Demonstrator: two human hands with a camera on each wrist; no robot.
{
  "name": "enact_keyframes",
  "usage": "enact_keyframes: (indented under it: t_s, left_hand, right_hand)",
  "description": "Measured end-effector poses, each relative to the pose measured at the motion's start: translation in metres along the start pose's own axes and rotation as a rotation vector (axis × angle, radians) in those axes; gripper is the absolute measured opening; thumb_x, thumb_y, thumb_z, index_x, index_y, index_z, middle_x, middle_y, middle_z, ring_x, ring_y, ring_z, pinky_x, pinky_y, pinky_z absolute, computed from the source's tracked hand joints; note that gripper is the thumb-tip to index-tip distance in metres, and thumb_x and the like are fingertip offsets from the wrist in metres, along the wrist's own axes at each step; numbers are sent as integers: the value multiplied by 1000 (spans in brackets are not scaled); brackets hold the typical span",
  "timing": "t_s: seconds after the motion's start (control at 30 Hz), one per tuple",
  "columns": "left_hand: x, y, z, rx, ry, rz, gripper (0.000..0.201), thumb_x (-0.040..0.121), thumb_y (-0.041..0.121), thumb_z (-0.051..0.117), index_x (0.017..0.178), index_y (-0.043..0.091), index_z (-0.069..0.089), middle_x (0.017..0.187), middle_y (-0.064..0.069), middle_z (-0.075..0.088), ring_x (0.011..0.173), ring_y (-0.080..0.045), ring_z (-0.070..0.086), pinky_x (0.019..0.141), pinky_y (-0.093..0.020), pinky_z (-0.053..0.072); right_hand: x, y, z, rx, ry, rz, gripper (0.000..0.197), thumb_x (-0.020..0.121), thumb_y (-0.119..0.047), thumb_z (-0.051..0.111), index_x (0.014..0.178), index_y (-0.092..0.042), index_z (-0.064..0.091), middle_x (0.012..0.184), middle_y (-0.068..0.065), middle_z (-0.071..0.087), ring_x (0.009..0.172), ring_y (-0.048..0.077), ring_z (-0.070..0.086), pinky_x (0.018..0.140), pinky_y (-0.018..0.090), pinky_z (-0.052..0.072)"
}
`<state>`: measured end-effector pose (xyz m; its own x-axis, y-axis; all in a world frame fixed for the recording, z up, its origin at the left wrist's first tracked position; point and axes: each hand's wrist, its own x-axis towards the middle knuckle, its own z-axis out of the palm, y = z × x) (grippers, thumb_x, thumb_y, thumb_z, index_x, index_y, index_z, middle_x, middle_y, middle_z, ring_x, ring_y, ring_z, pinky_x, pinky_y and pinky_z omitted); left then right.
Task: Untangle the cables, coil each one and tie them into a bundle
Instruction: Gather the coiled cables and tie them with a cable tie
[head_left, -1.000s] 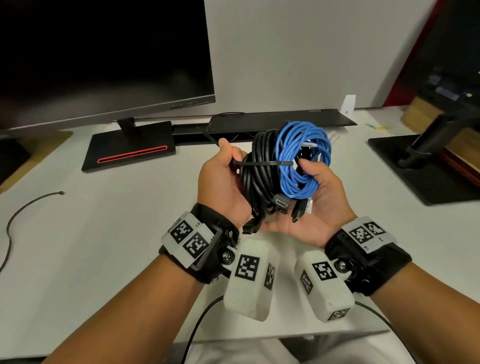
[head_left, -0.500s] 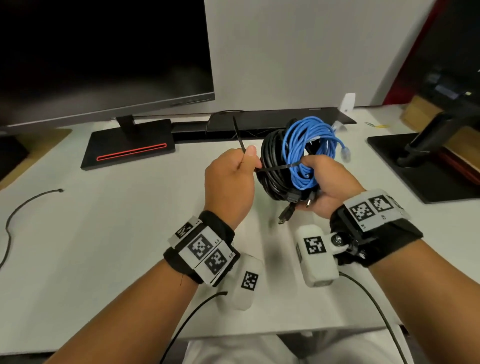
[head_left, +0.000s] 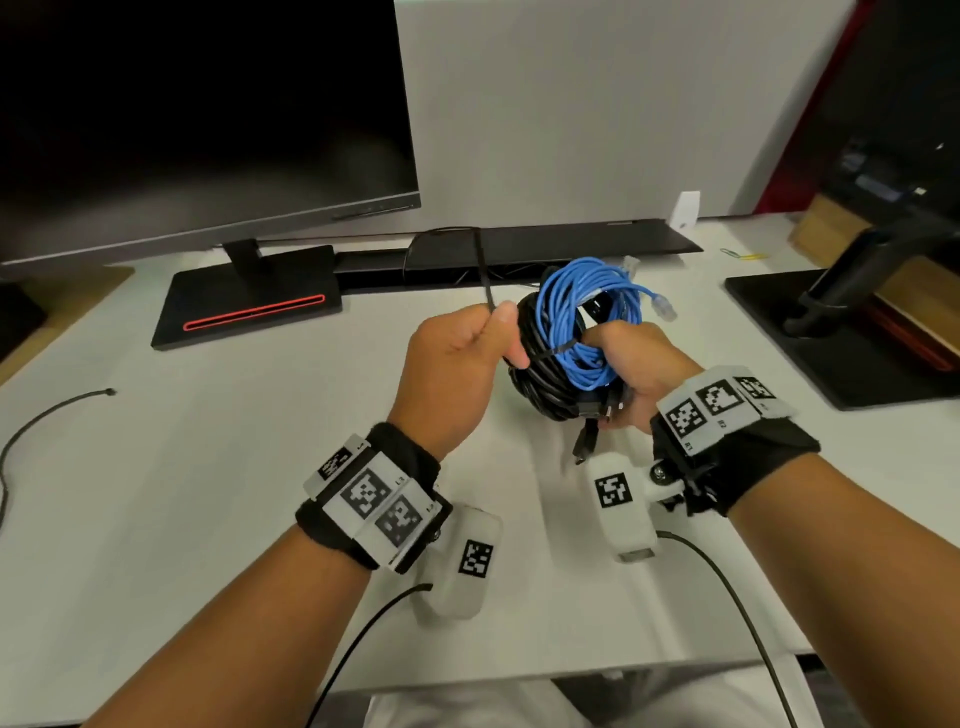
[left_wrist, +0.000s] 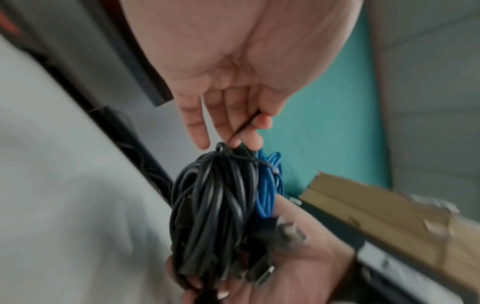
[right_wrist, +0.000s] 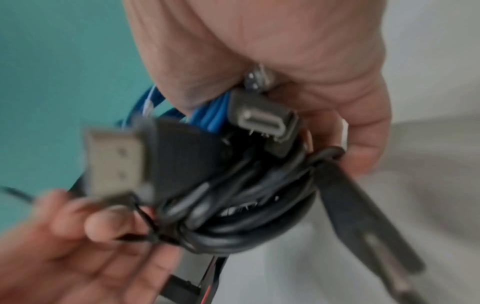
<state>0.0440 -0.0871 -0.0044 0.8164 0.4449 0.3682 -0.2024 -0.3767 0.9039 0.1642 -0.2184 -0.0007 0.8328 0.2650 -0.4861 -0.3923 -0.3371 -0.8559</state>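
A coiled blue cable (head_left: 582, 312) (left_wrist: 267, 185) and a coiled black cable (head_left: 540, 384) (left_wrist: 215, 205) (right_wrist: 246, 209) lie side by side as one bundle above the white desk (head_left: 208, 467). A black zip tie (head_left: 550, 351) wraps round both coils. My right hand (head_left: 628, 364) (right_wrist: 324, 115) grips the bundle from the right, with connectors (right_wrist: 262, 119) hanging by its palm. My left hand (head_left: 467, 353) (left_wrist: 233, 123) pinches the zip tie's free tail (head_left: 485, 275), which sticks up and back from the fist.
A dark monitor (head_left: 197, 119) on a black stand (head_left: 249, 306) is at the back left, with a flat black bar (head_left: 545, 247) behind the bundle. Another black stand (head_left: 841, 322) sits at the right. A loose thin black cable (head_left: 47, 415) lies at the far left.
The left hand turned palm-down and pulled the zip tie's tail up and left, drawing the tie tighter round the coils. The right hand rolled over and lifted the bundle.
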Motion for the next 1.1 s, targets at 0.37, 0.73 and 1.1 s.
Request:
enact_keyframes:
  t_s: [0.37, 0.73, 1.1]
  left_hand:
    - [0, -14, 3, 72, -32, -169, 44, 106, 24, 41, 77, -8, 50, 68, -11, 48, 66, -22, 45, 66, -48, 51]
    - [-2, -9, -3, 139, -137, -117, 45, 108, 23, 38, 72, -3, 44, 69, -13, 41, 67, -25, 40, 68, -54, 48]
    - [6, -15, -18, -78, 72, -620, 50, 106, 32, 41, 60, 13, 37, 49, 1, 39, 58, -22, 39, 66, -32, 35]
  right_hand:
    - [0, -2, 1, -46, 189, -509, 93, 71, -4, 81, 143, -26, 26, 119, -1, 48, 104, 14, 56, 79, 21, 48]
    - [-13, -67, 27, -1516, 60, -908, 32, 87, -23, 64, 118, -25, 65, 110, 6, 68, 88, 30, 60, 70, 34, 43]
    - [-9, -35, 68, -1582, 213, -723, 63, 81, -17, 71, 136, -13, 40, 125, 14, 46, 107, 37, 53, 67, 40, 37]
